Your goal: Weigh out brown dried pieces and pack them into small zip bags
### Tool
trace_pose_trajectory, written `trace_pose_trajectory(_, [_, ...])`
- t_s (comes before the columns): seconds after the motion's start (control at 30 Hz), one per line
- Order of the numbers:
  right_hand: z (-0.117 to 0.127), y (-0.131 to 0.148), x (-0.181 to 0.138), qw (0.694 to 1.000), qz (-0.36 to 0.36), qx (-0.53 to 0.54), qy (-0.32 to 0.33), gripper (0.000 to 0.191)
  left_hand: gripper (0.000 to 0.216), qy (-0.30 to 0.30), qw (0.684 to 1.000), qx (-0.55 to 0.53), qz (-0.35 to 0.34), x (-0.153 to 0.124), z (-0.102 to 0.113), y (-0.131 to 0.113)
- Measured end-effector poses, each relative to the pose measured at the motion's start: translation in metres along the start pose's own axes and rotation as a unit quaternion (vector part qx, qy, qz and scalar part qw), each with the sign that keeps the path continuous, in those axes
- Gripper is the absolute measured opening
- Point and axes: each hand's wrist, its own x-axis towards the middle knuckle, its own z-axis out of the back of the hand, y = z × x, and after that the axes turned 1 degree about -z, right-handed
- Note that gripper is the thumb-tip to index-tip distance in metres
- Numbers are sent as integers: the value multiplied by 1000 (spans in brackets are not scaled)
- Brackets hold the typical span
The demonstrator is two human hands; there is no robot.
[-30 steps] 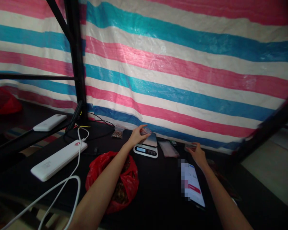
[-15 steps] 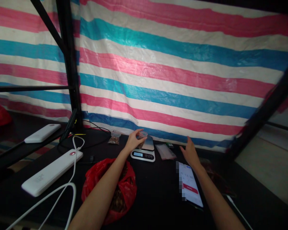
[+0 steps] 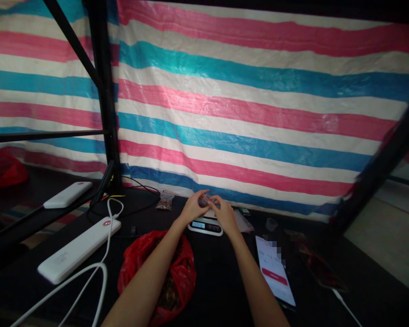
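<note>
Over the digital kitchen scale (image 3: 205,227), my left hand (image 3: 193,208) grips a small clear plastic cup (image 3: 205,198) by its side. From the other side my right hand (image 3: 225,214) meets it, thumb and fingers drawn together at the cup. Whether those fingers pinch the cup itself or something at it, I cannot make out. Most of the scale's metal plate is hidden by my hands, while its lit display shows. Below my left forearm lies an open red plastic bag (image 3: 177,290) with brown dried pieces inside.
Right of the scale are a flat clear bag (image 3: 243,221), another small clear cup (image 3: 271,224), a lit phone (image 3: 276,272) and a dark phone (image 3: 322,268) on a cable. Leftward are a small filled zip bag (image 3: 165,200), a white power bank (image 3: 77,250) and a looping white cable (image 3: 104,277).
My right hand has moved left from beyond the flat bag to the cup in my left hand. The second clear cup is now visible on the table. The view has shifted slightly.
</note>
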Motion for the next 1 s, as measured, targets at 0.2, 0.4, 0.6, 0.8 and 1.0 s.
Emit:
trace_pose_trajectory(0.2, [-7,-11,-6,996,27,85,-22,19,74,97,986,-113,77,-2,0,6])
trace_pose_trajectory(0.4, [-2,-21,-8,978,-13,199,-57,27,41,189,949,-217,131,-1,5,3])
trace_pose_trajectory(0.6, [-1,-21,-10,970,-22,238,-47,26,40,127,939,-273,167,1,5,1])
trace_pose_trajectory(0.8, [-4,-21,-10,962,-34,265,-58,25,46,75,951,-250,169,3,4,3])
trace_pose_trajectory(1.0, [-9,-25,-10,939,-73,330,-68,34,38,6,957,-245,157,6,6,7])
